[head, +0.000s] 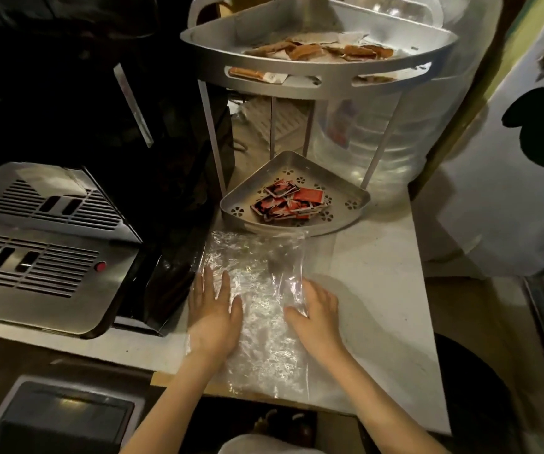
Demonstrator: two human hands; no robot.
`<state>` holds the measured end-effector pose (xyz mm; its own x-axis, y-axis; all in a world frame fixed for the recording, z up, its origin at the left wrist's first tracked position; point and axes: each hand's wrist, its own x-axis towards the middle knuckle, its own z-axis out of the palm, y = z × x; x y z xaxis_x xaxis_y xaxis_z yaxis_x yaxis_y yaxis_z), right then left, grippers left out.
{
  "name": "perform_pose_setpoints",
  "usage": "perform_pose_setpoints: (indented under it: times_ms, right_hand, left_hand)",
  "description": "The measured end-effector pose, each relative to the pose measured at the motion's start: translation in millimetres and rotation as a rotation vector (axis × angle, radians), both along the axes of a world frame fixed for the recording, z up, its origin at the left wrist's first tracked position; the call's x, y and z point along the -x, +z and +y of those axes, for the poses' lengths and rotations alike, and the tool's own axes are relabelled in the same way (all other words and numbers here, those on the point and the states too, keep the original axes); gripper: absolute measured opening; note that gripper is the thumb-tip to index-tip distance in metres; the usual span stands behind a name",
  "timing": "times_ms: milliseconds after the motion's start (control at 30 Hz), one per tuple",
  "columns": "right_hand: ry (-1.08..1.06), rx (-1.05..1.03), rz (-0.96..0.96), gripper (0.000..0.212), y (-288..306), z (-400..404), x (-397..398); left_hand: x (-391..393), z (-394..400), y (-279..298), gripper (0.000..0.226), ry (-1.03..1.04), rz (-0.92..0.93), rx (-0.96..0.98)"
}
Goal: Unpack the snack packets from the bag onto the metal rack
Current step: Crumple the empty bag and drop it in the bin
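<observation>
My left hand [213,311] presses flat, pinning the empty bag [257,290]; my right hand [316,311] pinches its edge — smoothing it, red packets [288,201] already ahead on the rack tray [349,194].

Steel machine top [44,257] at left, slotted vents, small red button [101,266] near its right edge. Black casing [172,178] between it and the white counter [379,290]. Big clear water jug [395,142] at back right. Grey bin [64,417] bottom left, below counter level. White panel [500,191] far right.
</observation>
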<state>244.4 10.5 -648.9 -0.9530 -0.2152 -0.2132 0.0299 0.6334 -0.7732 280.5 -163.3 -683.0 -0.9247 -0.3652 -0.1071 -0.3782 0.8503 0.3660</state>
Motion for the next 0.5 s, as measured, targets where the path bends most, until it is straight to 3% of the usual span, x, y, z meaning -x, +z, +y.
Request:
perform_pose_setpoints:
  times_ms: [100,200,300,333,433,500]
  right_hand:
    - [-0.084,0.318,-0.171,0.067,12,-1,-3]
    - [-0.225,0.483,-0.363,0.072,19,2,4]
    - [-0.257,0.603,-0.523,0.025,39,12,16]
    - [-0.229,0.618,-0.536,0.019,45,15,20]
    - [-0.159,0.642,-0.553,0.024,65,29,31]
    - [-0.095,0.698,-0.557,0.031,75,40,38]
  left_hand:
    - [-2,2,7,0.055,0.065,0.065,-0.225]
    - [-4,6,19,0.059,0.106,0.176,-0.412]
    - [-3,9,35,0.077,0.252,0.215,-0.643]
    - [-2,10,40,0.08,0.32,0.215,-0.728]
    - [6,8,56,0.069,0.459,0.237,-1.034]
    - [9,7,63,0.065,0.388,0.117,-1.193]
